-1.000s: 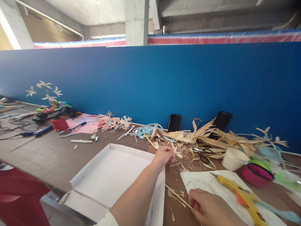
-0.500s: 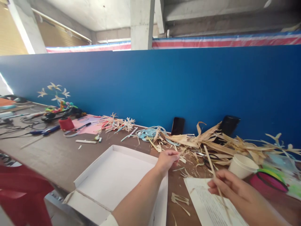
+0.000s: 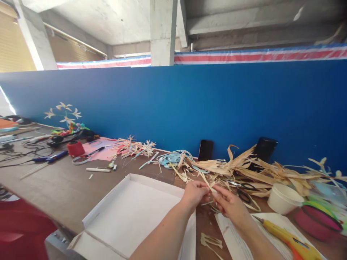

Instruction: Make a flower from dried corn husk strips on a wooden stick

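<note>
My left hand [image 3: 195,195] and my right hand [image 3: 230,205] meet over the table, just right of the white box. Between their fingertips is a pale dried husk strip [image 3: 208,183], and both hands are pinched closed on it. The fingers hide part of it. Behind the hands lies a heap of dried corn husks [image 3: 238,162]. A pair of scissors [image 3: 245,191] rests in front of that heap, to the right of my right hand. The yellow glue gun [image 3: 287,236] lies on printed paper [image 3: 223,225] beside my right forearm.
An open white cardboard box [image 3: 130,213] stands left of my hands. A cream paper cup [image 3: 284,198] and a pink round container [image 3: 316,220] are at the right. Two dark phones [image 3: 205,150] lean on the blue partition [image 3: 168,104]. Blue cord [image 3: 173,158] lies behind the box.
My right hand has moved left with the thin husk strip and now meets my left hand. The glue gun shows where my right hand and forearm were. The view has tilted slightly up.
</note>
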Demonstrator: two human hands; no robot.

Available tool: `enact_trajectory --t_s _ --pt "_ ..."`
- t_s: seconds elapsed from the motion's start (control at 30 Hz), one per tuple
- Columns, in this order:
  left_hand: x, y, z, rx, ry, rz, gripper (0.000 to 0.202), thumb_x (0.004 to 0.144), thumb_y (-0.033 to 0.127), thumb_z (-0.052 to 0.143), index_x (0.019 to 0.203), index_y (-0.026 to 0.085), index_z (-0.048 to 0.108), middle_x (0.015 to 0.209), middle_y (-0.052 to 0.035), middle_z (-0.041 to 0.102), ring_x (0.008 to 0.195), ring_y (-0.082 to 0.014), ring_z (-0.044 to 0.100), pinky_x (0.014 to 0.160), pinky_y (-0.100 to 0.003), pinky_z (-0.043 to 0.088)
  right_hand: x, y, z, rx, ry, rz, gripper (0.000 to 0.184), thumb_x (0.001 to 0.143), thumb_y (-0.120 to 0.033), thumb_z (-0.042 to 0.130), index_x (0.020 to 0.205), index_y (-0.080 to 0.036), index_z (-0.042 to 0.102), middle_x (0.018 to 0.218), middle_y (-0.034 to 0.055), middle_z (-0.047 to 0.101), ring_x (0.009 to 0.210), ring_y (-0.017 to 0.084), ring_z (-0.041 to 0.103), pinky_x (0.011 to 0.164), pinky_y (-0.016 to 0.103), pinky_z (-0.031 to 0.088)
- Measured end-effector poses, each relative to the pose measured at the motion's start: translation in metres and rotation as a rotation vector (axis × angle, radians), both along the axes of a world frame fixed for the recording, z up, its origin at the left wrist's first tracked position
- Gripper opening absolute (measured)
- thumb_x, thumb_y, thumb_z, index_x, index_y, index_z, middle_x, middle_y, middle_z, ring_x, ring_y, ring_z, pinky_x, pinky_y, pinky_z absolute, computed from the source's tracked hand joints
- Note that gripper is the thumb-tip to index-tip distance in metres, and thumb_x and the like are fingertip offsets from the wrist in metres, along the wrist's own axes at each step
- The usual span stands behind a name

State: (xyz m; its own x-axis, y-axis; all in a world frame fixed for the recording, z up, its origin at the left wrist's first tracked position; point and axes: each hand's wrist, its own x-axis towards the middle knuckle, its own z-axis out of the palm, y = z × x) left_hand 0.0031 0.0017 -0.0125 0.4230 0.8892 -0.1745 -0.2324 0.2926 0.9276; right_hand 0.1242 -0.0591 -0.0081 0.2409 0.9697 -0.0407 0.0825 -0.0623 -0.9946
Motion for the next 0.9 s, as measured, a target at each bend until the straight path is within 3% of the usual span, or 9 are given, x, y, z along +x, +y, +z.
enact_trajectory --t_s 0.1,0.37,0.53,0.8,0.9 --pt "-0.0002 -0.0016 -0.0005 0.001 0.005 -0.007 0.022 0.058 0.025 0.071 0.072 0.01 0.063 0.059 -0.0014 0.059 0.052 -0.0082 0.054 0.051 -0.021 0.046 -0.0007 -0.0042 0.0014 0.008 0.03 -0.066 0.058 0.064 -0.043 0.064 0.112 -0.013 0.056 0.052 -0.0053 0.051 0.04 0.005 0.032 0.039 0.02 0.019" --pt "-0.0029 -0.0024 0.001 -0.009 0.007 -0.087 0.031 0.052 0.023 0.075 0.079 0.01 0.066 0.065 -0.0025 0.061 0.055 -0.0081 0.055 0.056 -0.021 0.047 0.0011 -0.0055 0.0021 0.02 0.097 -0.16 0.063 0.057 -0.045 0.068 0.111 -0.012 0.059 0.05 -0.0044 0.051 0.04 0.006 0.032 0.037 0.019 0.019" --pt "-0.0027 -0.0021 -0.0008 -0.02 -0.008 -0.076 0.028 0.057 0.027 0.073 0.076 0.01 0.064 0.063 -0.0027 0.06 0.055 -0.0087 0.055 0.054 -0.021 0.047 0.0002 -0.0066 0.0001 0.028 0.126 -0.124 0.062 0.057 -0.046 0.069 0.11 -0.015 0.06 0.053 -0.0035 0.052 0.04 0.006 0.033 0.037 0.019 0.019" --pt "-0.0006 -0.0014 0.0021 0.049 0.089 -0.031 0.006 0.068 0.016 0.059 0.067 0.01 0.06 0.055 -0.0004 0.057 0.046 -0.0069 0.05 0.051 -0.021 0.045 -0.0003 -0.0078 -0.0032 -0.024 0.118 -0.012 0.069 0.061 -0.045 0.066 0.123 -0.018 0.05 0.055 -0.0032 0.054 0.038 0.004 0.029 0.038 0.018 0.016" --pt "-0.0003 -0.0034 0.0038 0.115 0.135 -0.022 0.006 0.068 0.015 0.056 0.064 0.011 0.058 0.053 0.0005 0.055 0.045 -0.0071 0.049 0.05 -0.021 0.044 0.0031 -0.0081 -0.0027 -0.046 0.054 0.032 0.062 0.066 -0.044 0.062 0.121 -0.018 0.053 0.053 -0.0038 0.051 0.037 0.005 0.028 0.038 0.019 0.017"
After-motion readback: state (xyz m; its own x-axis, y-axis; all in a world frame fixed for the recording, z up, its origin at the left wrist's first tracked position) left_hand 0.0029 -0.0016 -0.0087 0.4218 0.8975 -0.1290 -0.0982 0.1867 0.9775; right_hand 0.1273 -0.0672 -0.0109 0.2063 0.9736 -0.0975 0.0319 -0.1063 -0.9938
